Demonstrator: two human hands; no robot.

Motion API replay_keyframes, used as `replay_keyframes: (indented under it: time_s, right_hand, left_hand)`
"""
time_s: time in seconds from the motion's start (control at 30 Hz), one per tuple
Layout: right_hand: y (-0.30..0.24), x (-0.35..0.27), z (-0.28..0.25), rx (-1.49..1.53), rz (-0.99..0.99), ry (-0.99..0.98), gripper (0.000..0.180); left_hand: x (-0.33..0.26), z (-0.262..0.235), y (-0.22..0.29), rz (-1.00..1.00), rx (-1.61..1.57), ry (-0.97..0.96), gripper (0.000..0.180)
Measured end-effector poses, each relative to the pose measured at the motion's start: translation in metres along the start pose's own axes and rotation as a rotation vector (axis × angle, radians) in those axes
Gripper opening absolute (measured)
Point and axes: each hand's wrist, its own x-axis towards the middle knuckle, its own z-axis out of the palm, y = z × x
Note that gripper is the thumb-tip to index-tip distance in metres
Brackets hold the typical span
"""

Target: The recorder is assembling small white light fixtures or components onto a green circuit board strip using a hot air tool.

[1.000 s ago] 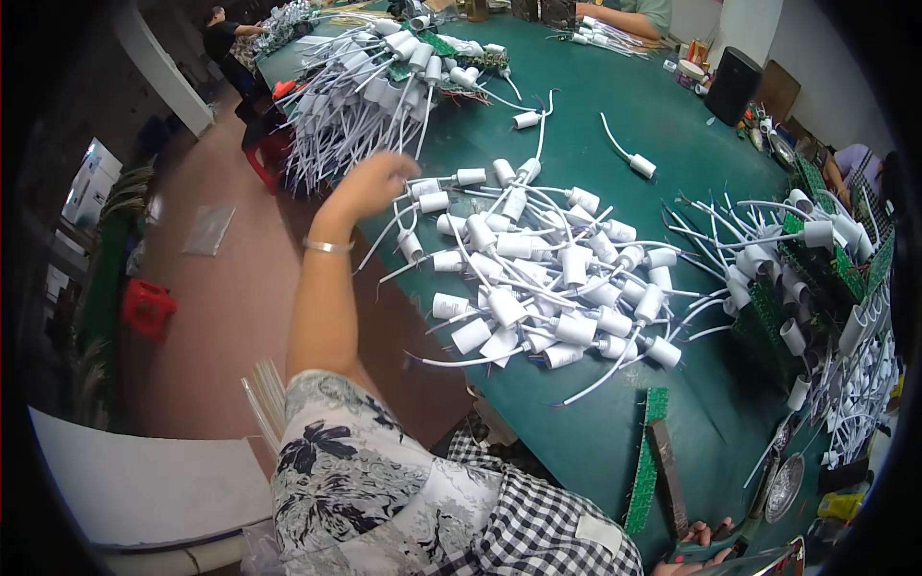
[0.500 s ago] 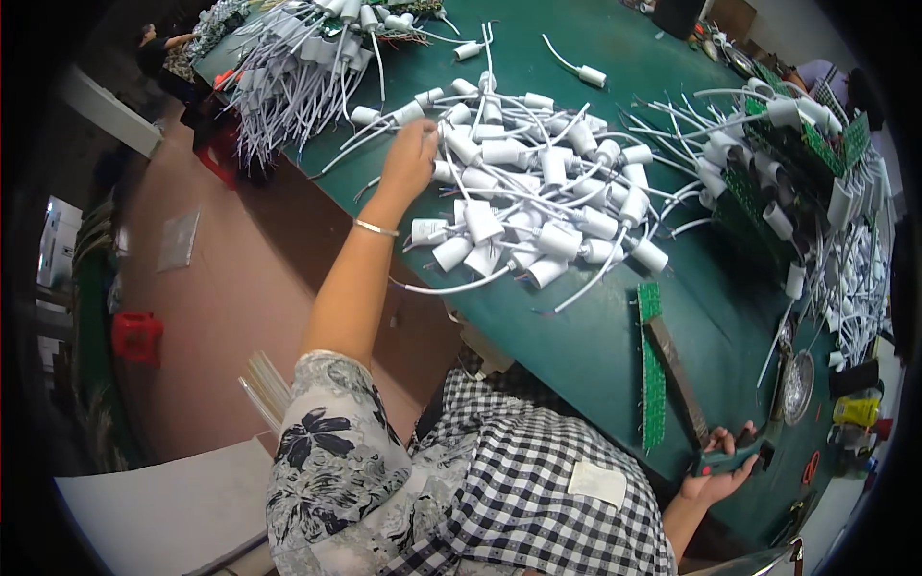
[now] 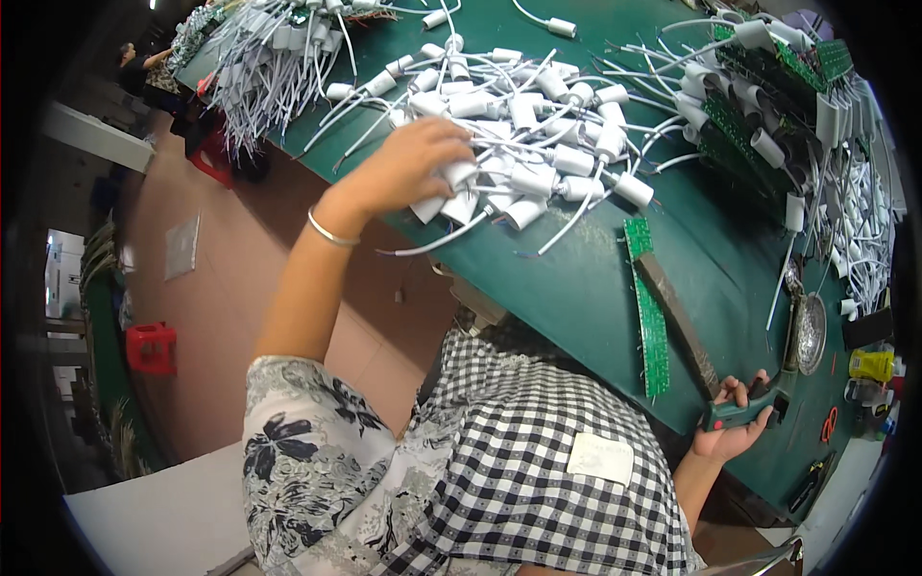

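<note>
My left hand [image 3: 413, 165] reaches over the near left side of a pile of white cylindrical parts with cable tails [image 3: 533, 178]. Its fingers curl over one white cylinder [image 3: 459, 174], which shows between thumb and fingertips; the fingers' far side is partly hidden. At the lower right, my right hand [image 3: 735, 432] is closed round a green-handled tool [image 3: 738, 411] with a red button. A dark flat bar [image 3: 677, 326] extends from beside that hand up the table. Left of the bar lies a long green circuit board strip [image 3: 655, 336].
More corded cylinders [image 3: 279, 72] are heaped at the far left. Stacked green boards with white cylinders [image 3: 759, 125] rise on the right. A round metal dish [image 3: 812, 331] and orange scissors [image 3: 829, 424] lie near the right edge. A red stool [image 3: 151, 348] stands on the floor.
My left hand has moved from the pile's far left edge toward its near side, over a cylinder. My right hand still holds the green-handled tool. The whole view has shifted slightly.
</note>
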Motion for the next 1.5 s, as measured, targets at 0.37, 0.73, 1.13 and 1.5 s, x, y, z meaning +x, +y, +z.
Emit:
replay_keyframes:
  time_s: [0.37,0.73,1.13,1.5]
  right_hand:
    - [0.000,-0.002,0.004,-0.059,-0.081,0.118,0.044]
    - [-0.028,-0.068,0.030,-0.531,-0.121,0.008,0.060]
    - [-0.040,-0.137,0.017,-0.856,0.343,0.100,0.062]
    - [-0.046,-0.117,0.014,-1.284,-0.002,-0.265,0.037]
  left_hand:
    - [0.049,0.004,0.156,-0.001,-0.197,0.203,0.042]
    - [0.043,0.111,0.249,-0.021,-0.396,-0.003,0.012]
    - [0.045,0.121,0.275,-0.123,-0.393,0.062,0.011]
    - [0.045,0.130,0.281,-0.164,-0.415,0.077,0.011]
